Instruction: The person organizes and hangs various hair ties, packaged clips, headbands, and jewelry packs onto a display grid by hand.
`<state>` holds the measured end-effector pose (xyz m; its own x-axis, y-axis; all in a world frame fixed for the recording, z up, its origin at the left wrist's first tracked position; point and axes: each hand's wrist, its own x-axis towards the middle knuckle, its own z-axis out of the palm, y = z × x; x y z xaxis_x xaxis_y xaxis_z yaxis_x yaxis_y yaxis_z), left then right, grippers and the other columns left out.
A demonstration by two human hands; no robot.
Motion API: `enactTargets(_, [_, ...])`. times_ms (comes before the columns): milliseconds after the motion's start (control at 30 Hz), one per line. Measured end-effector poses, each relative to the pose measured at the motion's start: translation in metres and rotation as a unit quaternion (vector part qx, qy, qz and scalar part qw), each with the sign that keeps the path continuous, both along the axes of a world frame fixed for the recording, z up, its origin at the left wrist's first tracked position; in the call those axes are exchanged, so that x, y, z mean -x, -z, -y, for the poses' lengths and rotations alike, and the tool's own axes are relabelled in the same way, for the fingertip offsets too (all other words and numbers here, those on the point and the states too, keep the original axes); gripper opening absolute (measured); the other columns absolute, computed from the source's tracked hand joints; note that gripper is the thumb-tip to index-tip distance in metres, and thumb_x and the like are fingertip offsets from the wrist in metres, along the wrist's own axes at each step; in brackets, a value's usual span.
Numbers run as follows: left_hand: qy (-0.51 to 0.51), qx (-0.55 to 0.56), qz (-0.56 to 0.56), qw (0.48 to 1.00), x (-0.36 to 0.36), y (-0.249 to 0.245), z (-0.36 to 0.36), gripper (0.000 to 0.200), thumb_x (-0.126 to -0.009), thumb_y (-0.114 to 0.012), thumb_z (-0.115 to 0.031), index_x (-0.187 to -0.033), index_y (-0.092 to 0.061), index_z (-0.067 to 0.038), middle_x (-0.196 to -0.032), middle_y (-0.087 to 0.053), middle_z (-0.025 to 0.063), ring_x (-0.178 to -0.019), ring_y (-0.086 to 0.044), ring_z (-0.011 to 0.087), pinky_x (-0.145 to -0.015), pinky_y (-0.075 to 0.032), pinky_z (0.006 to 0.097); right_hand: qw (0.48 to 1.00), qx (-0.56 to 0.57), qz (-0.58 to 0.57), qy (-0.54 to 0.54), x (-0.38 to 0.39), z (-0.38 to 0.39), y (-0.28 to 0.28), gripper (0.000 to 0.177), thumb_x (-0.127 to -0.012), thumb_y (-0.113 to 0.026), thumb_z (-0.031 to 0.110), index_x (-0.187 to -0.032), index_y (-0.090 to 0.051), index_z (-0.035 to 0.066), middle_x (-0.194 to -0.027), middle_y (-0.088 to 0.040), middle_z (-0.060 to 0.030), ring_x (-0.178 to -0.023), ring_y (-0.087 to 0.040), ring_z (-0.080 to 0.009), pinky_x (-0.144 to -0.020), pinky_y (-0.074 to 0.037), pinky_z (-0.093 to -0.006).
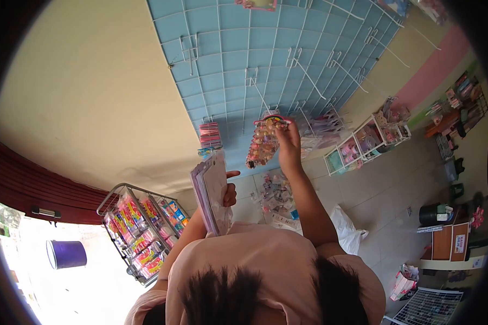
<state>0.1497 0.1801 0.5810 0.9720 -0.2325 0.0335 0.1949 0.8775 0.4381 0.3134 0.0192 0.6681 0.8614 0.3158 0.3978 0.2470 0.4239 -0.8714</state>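
My left hand (230, 192) grips a stack of flat packs in clear plastic (212, 189), pale with lilac edges, held upright in front of my chest. Its index finger points out past the stack. Up ahead, my right hand (290, 142) has its fingers closed on a bunch of carded packs (263, 142) with small pink, orange and brown pieces and a rainbow-coloured top edge. The bunch is at a long metal hook (260, 95) on the wall grid; whether it hangs from the hook cannot be made out.
White grid panel (222, 65) with several protruding hooks covers the blue wall. Pink packs (210, 132) hang lower left. A wire rack of bagged goods (141, 233) stands left, a white shelf (366, 142) right. Plastic-wrapped goods (276, 192) and a white bag (348, 230) lie on the floor.
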Motion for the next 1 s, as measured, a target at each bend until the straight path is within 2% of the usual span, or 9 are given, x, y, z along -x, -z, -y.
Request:
enactTargets(233, [-0.005,-0.014,-0.051,0.999,0.004,0.007,0.003,0.066,-0.091,-0.042,-0.050,-0.133,-0.038,0.001,-0.054,-0.042,0.0068,-0.042,-0.034,0.0146,-0.043,-0.029,0.0260,1.000,-0.017,-0.024,0.008,0.000,-0.005,-0.003,0.021,-0.094,-0.051,0.017,-0.111,-0.052,0.003,-0.103,-0.057,-0.0019,-0.096,-0.051,-0.0094,-0.088,-0.038,-0.0257])
enactTargets(367, [0.025,-0.036,-0.044,0.998,0.008,0.005,0.008,0.057,-0.090,-0.048,-0.045,-0.122,-0.047,0.001,-0.058,-0.044,0.0052,-0.047,-0.036,0.0130,-0.045,-0.029,0.0254,0.999,0.039,-0.003,0.034,-0.018,-0.015,0.008,0.021,-0.094,-0.053,0.018,-0.109,-0.053,0.003,-0.100,-0.058,-0.0021,-0.092,-0.052,-0.0096,-0.084,-0.040,-0.0255])
enactTargets(467, [0.030,-0.094,-0.009,0.995,0.011,0.010,0.013,0.042,-0.089,-0.054,-0.038,-0.107,-0.054,0.000,-0.065,-0.047,0.0040,-0.054,-0.039,0.0116,-0.048,-0.030,0.0245,0.992,0.108,0.020,0.068,-0.048,-0.030,0.008,0.021,-0.093,-0.055,0.017,-0.106,-0.052,0.002,-0.097,-0.058,-0.0031,-0.088,-0.053,-0.0098,-0.081,-0.041,-0.0252])
enactTargets(600, [0.015,-0.095,-0.045,0.994,0.015,0.010,0.020,0.035,-0.089,-0.054,-0.037,-0.100,-0.054,-0.004,-0.067,-0.050,0.0035,-0.054,-0.040,0.0119,-0.049,-0.031,0.0241,0.979,0.129,0.102,0.122,-0.112,-0.066,0.024,0.025,-0.089,-0.062,0.015,-0.105,-0.051,0.000,-0.094,-0.059,-0.0053,-0.089,-0.055,-0.0123,-0.080,-0.044,-0.0261])
enactTargets(733, [-0.010,-0.099,-0.077,0.992,0.021,0.022,0.022,0.037,-0.090,-0.051,-0.043,-0.098,-0.055,-0.007,-0.068,-0.050,0.0035,-0.055,-0.041,0.0123,-0.049,-0.032,0.0246,0.965,0.150,0.106,0.184,-0.114,-0.071,0.023,0.040,-0.083,-0.069,0.016,-0.114,-0.048,0.000,-0.106,-0.057,-0.0095,-0.101,-0.057,-0.0207,-0.086,-0.047,-0.0303])
enactTargets(833, [-0.051,-0.089,-0.121,0.987,0.021,0.025,0.020,0.039,-0.090,-0.049,-0.046,-0.097,-0.055,-0.008,-0.070,-0.049,0.0041,-0.056,-0.042,0.0133,-0.050,-0.033,0.0253,0.943,0.154,0.100,0.276,-0.079,-0.054,0.027,0.039,-0.084,-0.068,0.016,-0.114,-0.047,0.000,-0.110,-0.056,-0.0095,-0.102,-0.056,-0.0208,-0.087,-0.047,-0.0310])
enactTargets(900, [-0.064,-0.084,-0.156,0.982,0.019,0.037,0.012,0.042,-0.094,-0.044,-0.049,-0.100,-0.056,-0.009,-0.072,-0.051,0.0040,-0.059,-0.045,0.0138,-0.052,-0.036,0.0256,0.956,0.158,0.053,0.242,-0.053,-0.034,0.043,0.038,-0.085,-0.067,0.018,-0.115,-0.048,0.002,-0.112,-0.055,-0.0084,-0.102,-0.055,-0.0191,-0.086,-0.047,-0.0308])
enactTargets(967, [-0.178,-0.238,-0.276,0.914,0.011,0.024,0.018,0.058,-0.094,-0.034,-0.056,-0.108,-0.056,-0.004,-0.086,-0.058,0.0067,-0.075,-0.053,0.0146,-0.068,-0.043,0.0274,0.980,0.168,-0.029,0.101,-0.011,-0.014,0.053,0.037,-0.086,-0.065,0.021,-0.115,-0.050,0.003,-0.107,-0.057,-0.0080,-0.090,-0.058,-0.0195,-0.084,-0.046,-0.0331])
enactTargets(1000, [-0.231,-0.311,-0.330,0.861,0.005,0.015,0.022,0.067,-0.095,-0.030,-0.060,-0.112,-0.056,-0.001,-0.093,-0.061,0.0081,-0.083,-0.057,0.0151,-0.076,-0.046,0.0283,0.977,0.202,-0.066,-0.007,0.010,-0.006,0.053,0.041,-0.085,-0.067,0.023,-0.116,-0.049,0.002,-0.106,-0.057,-0.0081,-0.091,-0.057,-0.0189,-0.083,-0.046,-0.0329])
